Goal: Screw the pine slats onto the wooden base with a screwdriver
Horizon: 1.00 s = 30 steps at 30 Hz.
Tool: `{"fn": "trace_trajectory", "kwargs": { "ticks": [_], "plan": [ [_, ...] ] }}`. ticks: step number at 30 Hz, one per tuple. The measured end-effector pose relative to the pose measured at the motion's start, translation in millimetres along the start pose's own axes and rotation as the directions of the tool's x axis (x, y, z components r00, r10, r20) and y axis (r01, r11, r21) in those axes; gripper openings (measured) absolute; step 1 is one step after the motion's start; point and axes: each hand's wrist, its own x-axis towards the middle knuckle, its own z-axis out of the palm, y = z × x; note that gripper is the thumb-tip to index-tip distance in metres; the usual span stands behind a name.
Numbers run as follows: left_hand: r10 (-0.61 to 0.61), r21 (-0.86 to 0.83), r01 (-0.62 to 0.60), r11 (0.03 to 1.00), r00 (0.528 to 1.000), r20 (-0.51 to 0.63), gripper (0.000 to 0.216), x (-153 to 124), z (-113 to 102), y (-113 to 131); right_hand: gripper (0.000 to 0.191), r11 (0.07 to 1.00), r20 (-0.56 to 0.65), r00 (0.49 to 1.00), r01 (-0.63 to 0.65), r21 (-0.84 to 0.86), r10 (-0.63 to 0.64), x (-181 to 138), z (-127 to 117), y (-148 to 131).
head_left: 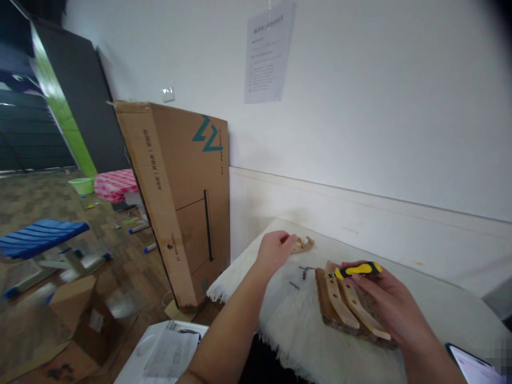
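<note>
Clutching a yellow-black screwdriver [362, 270], fingers clamped on it, right hand [386, 293] over two wooden strips [340, 305] on a board [322, 296]; left hand [276, 249] at a small wooden piece [307, 246] on the fluffy cover [286, 325]; can't tell if it's gripped.

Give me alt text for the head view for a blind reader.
A person's right hand holds a yellow-and-black screwdriver over pale wooden strips on a brown board, while the left hand is at a small wooden piece on a white fringed cloth. Small fasteners lie between the hands. A tall cardboard box stands by a white wall.
</note>
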Motion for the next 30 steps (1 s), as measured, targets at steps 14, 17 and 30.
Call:
{"fn": "trace_trajectory", "kwargs": {
  "ticks": [14,17,30],
  "plan": [
    [-0.136,0.71,0.005,0.704,0.982,0.128,0.035,34,49,-53,0.04,0.999,-0.054,0.998,-0.011,0.037,0.013,10,-17,8],
    [-0.09,0.696,-0.02,0.717,0.989,0.121,0.03,34,52,-67,0.039,0.996,-0.067,0.998,-0.017,0.082,0.023,11,-18,9],
    [0.238,0.565,-0.257,0.784,0.965,0.108,0.033,28,70,-83,0.031,0.987,-0.181,0.983,0.069,0.145,-0.042,11,-13,2]
  ]
}}
